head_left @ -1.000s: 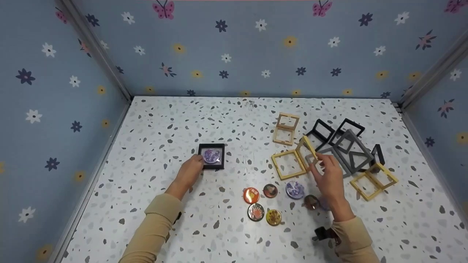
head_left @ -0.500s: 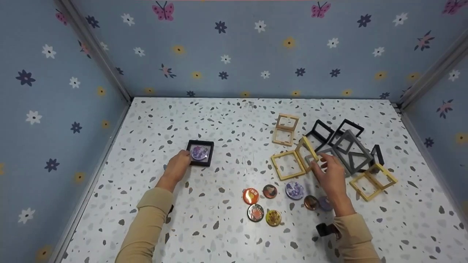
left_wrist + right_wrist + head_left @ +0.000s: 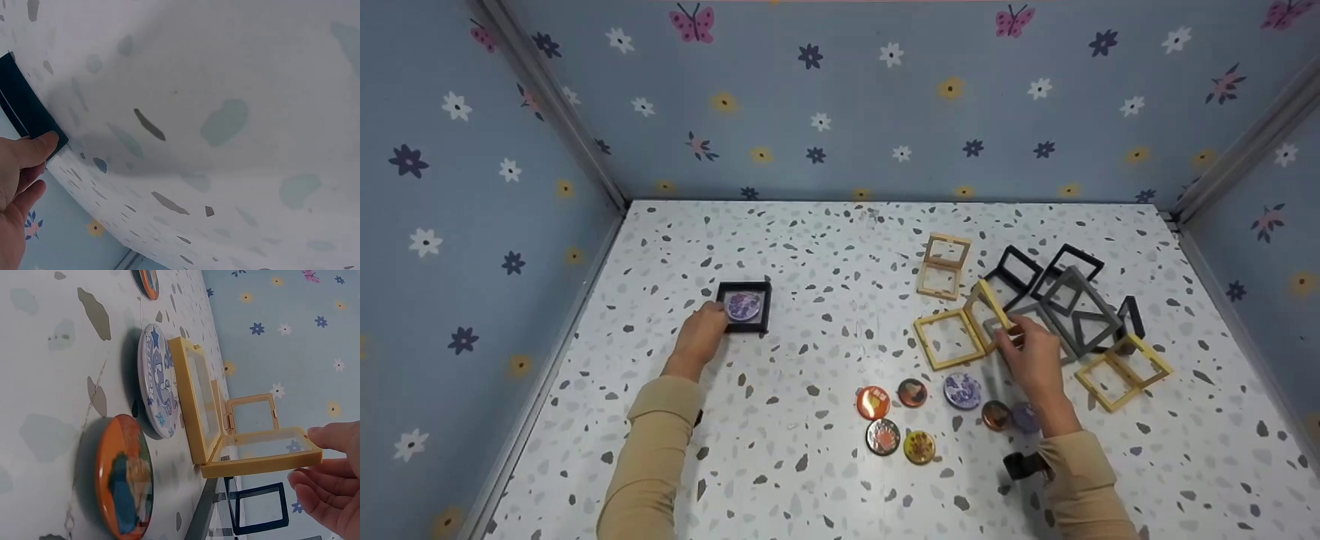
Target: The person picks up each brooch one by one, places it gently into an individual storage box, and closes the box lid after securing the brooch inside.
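Note:
My left hand [image 3: 699, 337] grips the left edge of a square black display frame [image 3: 767, 309] on the left of the table. Inside that frame sits a round purple badge [image 3: 743, 306]. The left wrist view catches only the frame's dark edge [image 3: 31, 104], with thumb and fingers at its corner. On the right side, my right hand [image 3: 1035, 356] pinches the raised half of a yellow hinged display frame [image 3: 936, 316]; its other half lies on the table. The right wrist view shows the frame opened at its hinge, beside a purple-and-white badge [image 3: 158, 382].
Several round badges lie in front, among them an orange one [image 3: 873, 403] and a yellow one [image 3: 919, 447]. A tan frame [image 3: 943, 265], a grey frame [image 3: 1099, 319], black frames [image 3: 1020, 266] and another yellow frame [image 3: 1121, 375] stand unfolded on the right. Patterned walls border the table.
My left hand has slid the black frame, with the purple badge in it, to the left and slightly away from me. My right hand stays at the yellow frame's raised half.

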`<state>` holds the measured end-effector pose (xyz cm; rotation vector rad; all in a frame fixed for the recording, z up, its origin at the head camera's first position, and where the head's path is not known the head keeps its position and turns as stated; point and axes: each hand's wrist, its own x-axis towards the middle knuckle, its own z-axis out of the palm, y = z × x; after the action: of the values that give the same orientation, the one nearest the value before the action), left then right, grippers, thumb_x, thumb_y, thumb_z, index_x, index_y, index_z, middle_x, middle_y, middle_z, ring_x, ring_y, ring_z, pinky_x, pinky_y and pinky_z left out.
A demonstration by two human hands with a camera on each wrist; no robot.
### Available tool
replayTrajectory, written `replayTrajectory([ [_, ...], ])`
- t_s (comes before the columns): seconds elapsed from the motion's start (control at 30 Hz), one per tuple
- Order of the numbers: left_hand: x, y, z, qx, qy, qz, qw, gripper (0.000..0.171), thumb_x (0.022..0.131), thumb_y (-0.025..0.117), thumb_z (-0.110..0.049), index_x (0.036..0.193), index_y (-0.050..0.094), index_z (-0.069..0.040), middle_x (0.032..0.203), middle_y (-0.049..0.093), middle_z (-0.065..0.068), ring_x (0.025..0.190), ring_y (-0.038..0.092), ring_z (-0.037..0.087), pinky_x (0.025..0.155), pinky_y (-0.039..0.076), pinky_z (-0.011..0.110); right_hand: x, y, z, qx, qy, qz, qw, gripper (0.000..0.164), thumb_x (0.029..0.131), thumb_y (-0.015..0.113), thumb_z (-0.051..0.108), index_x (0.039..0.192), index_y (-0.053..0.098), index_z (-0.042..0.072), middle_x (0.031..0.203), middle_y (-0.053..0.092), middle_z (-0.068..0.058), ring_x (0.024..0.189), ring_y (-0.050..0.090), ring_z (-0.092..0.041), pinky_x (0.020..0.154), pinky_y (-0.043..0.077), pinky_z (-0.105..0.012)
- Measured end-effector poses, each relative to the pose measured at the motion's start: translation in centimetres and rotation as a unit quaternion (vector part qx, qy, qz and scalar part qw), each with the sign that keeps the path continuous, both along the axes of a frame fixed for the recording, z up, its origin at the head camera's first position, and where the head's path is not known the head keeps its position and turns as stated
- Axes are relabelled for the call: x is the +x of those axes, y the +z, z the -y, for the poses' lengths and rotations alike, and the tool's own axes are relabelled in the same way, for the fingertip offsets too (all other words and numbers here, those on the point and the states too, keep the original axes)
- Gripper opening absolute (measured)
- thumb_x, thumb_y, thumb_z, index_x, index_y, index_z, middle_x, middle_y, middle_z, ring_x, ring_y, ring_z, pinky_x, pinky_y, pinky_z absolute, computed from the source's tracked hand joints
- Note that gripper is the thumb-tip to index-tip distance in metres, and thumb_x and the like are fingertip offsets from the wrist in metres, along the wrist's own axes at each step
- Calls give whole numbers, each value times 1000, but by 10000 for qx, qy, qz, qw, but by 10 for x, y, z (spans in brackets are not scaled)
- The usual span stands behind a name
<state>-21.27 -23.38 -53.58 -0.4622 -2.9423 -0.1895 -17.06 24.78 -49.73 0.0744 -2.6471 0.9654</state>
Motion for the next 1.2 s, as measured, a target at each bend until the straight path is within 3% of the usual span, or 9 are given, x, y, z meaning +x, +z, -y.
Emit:
replayTrajectory([
  [0.17, -2, 1, 8, 34, 141, 44, 9999, 17, 73, 52, 16, 83, 62, 7, 87, 56, 21, 80, 55, 34, 68, 47, 42, -1, -1, 1, 5, 1, 99, 10000, 30, 83, 61, 13, 108, 59, -4, 85, 63, -18, 69, 60, -26, 57, 49, -39],
  [0.37, -3, 3, 15, -319, 277, 0, 9991, 15, 71, 52, 19, 81, 61, 12, 82, 56, 21, 78, 55, 35, 67, 47, 42, -4, -2, 2, 55, 10, -144, 9999, 23, 83, 60, 10, 101, 62, -5, 80, 64, -17, 64, 60, -25, 52, 48, -37],
  [0.6, -1, 5, 15, -437, 391, 187, 9981, 15, 72, 54, 19, 83, 61, 13, 84, 55, 22, 80, 55, 35, 66, 49, 41, -5, -4, 4, 50, 46, -375, 9993, 17, 83, 59, 7, 95, 63, -5, 70, 62, -12, 54, 54, -18, 45, 41, -30],
  [0.9, 4, 7, 13, -724, 381, 144, 9965, 12, 76, 55, 13, 87, 61, 13, 89, 55, 22, 84, 54, 34, 70, 47, 41, -3, -7, 5, 52, 27, -589, 9982, 16, 83, 59, 5, 94, 63, -5, 69, 62, -13, 54, 54, -18, 45, 42, -31],
  [1.2, 16, 15, -7, -53, 227, -609, 9979, 16, 77, 56, 10, 93, 59, 13, 95, 56, 24, 92, 53, 37, 77, 45, 43, -4, -8, 5, 4, -23, -589, 9983, 17, 83, 59, 6, 94, 64, -5, 70, 62, -13, 54, 54, -18, 45, 41, -30],
])
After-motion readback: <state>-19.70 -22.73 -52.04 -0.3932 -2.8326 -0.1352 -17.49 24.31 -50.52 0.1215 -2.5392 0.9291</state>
